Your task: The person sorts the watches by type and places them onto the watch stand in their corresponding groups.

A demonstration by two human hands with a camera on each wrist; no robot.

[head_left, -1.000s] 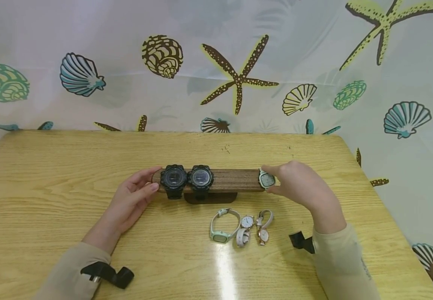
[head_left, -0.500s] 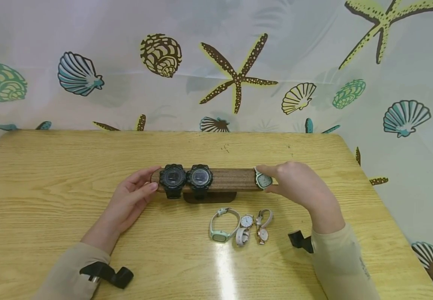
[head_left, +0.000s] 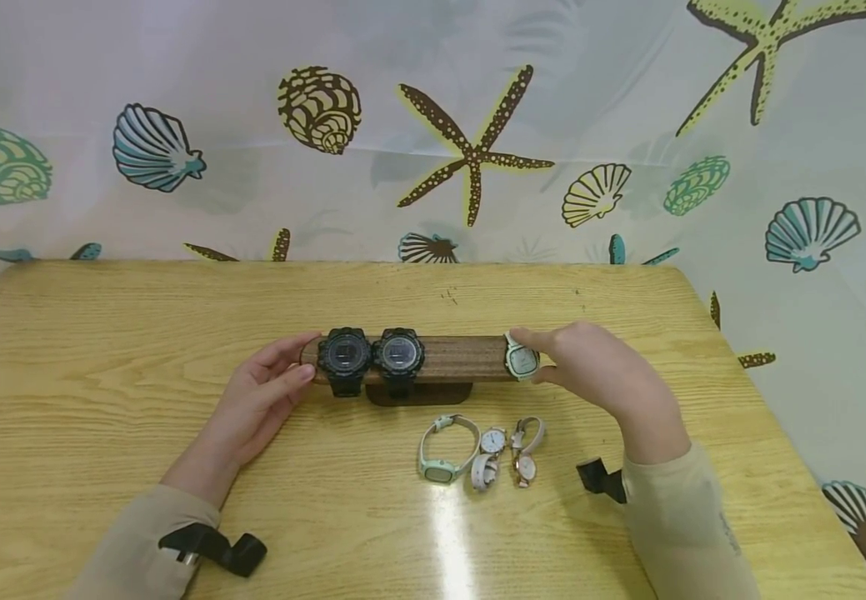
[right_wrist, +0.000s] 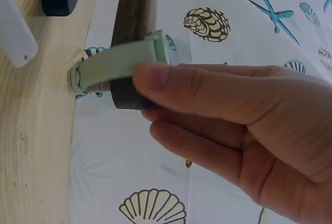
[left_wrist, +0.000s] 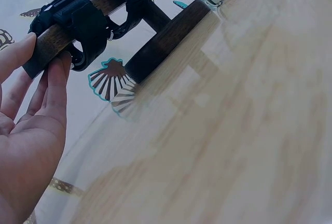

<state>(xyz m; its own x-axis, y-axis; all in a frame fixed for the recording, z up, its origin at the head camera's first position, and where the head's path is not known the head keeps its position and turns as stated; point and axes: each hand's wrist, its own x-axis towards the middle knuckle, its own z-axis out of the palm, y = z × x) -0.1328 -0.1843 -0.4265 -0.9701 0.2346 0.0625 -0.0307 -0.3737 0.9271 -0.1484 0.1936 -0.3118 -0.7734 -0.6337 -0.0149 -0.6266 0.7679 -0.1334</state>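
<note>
A dark wooden watch stand (head_left: 464,358) has a horizontal bar over a flat base. My left hand (head_left: 260,400) grips the bar's left end, thumb and fingers on opposite sides in the left wrist view. Two black digital watches, one (head_left: 345,353) nearest that hand and another (head_left: 401,353) beside it, are strapped round the bar. At the other end, my right hand (head_left: 601,371) pinches a pale green watch (head_left: 523,361). Its strap (right_wrist: 116,66) loops round the bar's end (right_wrist: 127,94) and hangs below it in the right wrist view.
In front of the stand lie a second pale green watch (head_left: 440,472), a white-strapped watch (head_left: 493,440) and a rose-gold watch (head_left: 526,468). The stand's base (head_left: 419,395) rests on the wooden table (head_left: 140,358). A sea-themed cloth (head_left: 252,192) hangs along the back and right side.
My right hand has slid the pale green watch a little left, inward along the bar from its right end. My left hand keeps its grip in the same place.
</note>
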